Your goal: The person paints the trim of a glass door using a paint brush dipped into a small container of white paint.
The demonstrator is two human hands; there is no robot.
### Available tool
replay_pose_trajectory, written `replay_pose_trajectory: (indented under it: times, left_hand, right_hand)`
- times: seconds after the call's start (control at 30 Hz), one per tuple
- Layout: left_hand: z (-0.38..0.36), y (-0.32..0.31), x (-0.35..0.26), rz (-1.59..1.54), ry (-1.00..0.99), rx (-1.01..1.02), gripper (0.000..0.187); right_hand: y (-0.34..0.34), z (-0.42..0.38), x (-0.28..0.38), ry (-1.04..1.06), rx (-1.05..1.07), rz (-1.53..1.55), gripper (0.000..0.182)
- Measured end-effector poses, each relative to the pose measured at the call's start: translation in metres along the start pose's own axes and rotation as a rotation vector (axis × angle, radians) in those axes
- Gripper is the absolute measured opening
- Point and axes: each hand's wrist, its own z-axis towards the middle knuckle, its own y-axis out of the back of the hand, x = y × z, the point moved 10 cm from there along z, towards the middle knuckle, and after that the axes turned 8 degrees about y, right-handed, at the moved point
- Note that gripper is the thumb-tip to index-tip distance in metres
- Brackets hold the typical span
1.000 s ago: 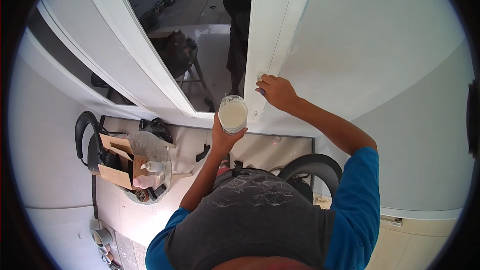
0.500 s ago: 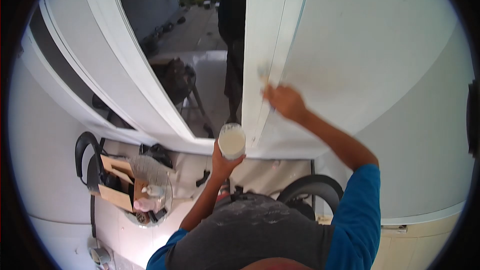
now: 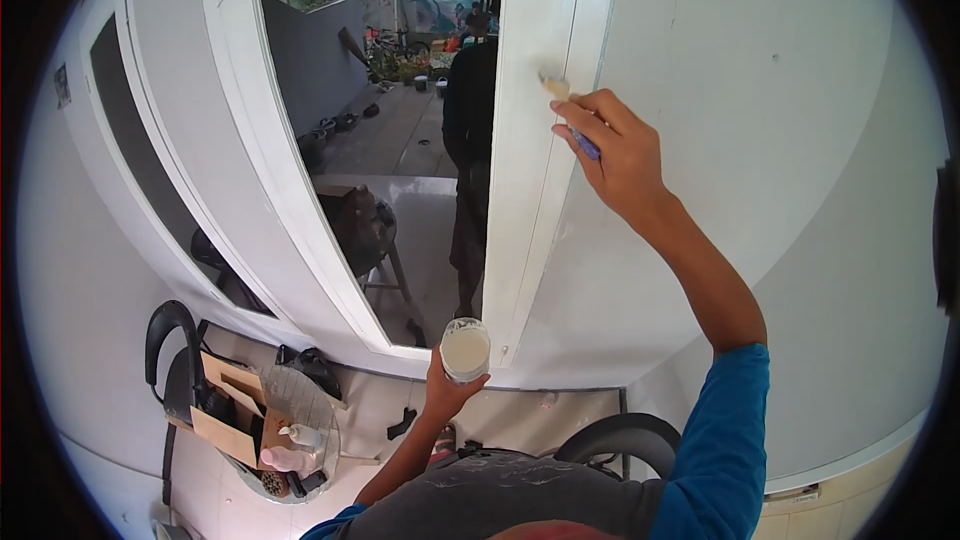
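white door frame, open doorway, tiled floor

Brush on door frame — cup below.

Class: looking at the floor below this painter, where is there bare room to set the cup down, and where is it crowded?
Bare tiles lie between the round tray and the dark wheel, apart from a small black piece. Crowded: the tray, with its cardboard box and bottles. The left hand holds the cup.

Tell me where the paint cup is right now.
In the head view, the paint cup sits low at centre, held in the left hand, just beside the bottom of the white door frame.
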Motion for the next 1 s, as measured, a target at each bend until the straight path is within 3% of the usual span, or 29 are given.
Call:
replay_pose_trajectory:
  times: [0.03, 0.1, 0.13, 0.27, 0.4, 0.5, 0.53, 0.63, 0.73, 0.8, 0.87, 0.93, 1.0]
  left_hand:
    - [0.000, 0.000, 0.001, 0.001, -0.004, -0.002, 0.088]
    - [0.001, -0.001, -0.001, 0.000, -0.013, -0.005, 0.087]
    - [0.001, -0.001, -0.002, -0.008, -0.009, -0.003, 0.087]
    - [0.001, 0.002, -0.002, 0.012, -0.040, -0.025, 0.087]
    - [0.003, 0.005, 0.000, 0.024, -0.058, -0.049, 0.089]
    - [0.003, 0.002, 0.003, -0.013, -0.029, -0.043, 0.090]
    - [0.003, 0.001, 0.003, -0.017, -0.022, -0.044, 0.090]
    - [0.003, -0.001, 0.008, -0.014, -0.020, -0.047, 0.091]
    - [0.004, -0.005, 0.007, -0.003, -0.010, -0.042, 0.091]
    - [0.005, -0.007, 0.005, 0.007, 0.001, -0.034, 0.091]
    - [0.005, -0.008, -0.001, 0.017, -0.016, -0.030, 0.092]
    - [0.006, -0.010, -0.006, 0.026, -0.026, -0.026, 0.093]
    - [0.010, -0.011, -0.012, 0.032, -0.035, -0.028, 0.094]
  right_hand:
    - [-0.002, -0.001, -0.001, 0.007, -0.002, -0.003, 0.023]
    - [-0.017, -0.015, 0.017, 0.226, 0.004, -0.206, 0.024]
    - [-0.037, -0.035, 0.025, 0.255, 0.094, -0.248, 0.026]
    - [-0.104, -0.140, 0.078, 0.319, 0.389, -0.010, 0.021]
    - [-0.131, -0.146, 0.058, -0.026, 0.626, 0.285, 0.016]
    - [-0.093, -0.062, -0.025, -0.393, 0.547, 0.349, 0.021]
    - [-0.075, -0.025, -0.049, -0.429, 0.519, 0.286, 0.024]
    - [0.007, 0.086, -0.078, -0.198, 0.192, 0.105, 0.021]
    - [0.066, 0.144, -0.062, 0.116, -0.119, -0.179, 0.016]
    - [0.061, 0.144, -0.062, 0.126, -0.129, -0.233, 0.015]
    - [0.030, 0.118, -0.047, 0.280, -0.066, -0.380, 0.016]
    - [-0.012, 0.062, -0.021, 0.430, 0.071, -0.345, 0.016]
    - [-0.047, 0.003, 0.013, 0.426, 0.292, -0.150, 0.020]
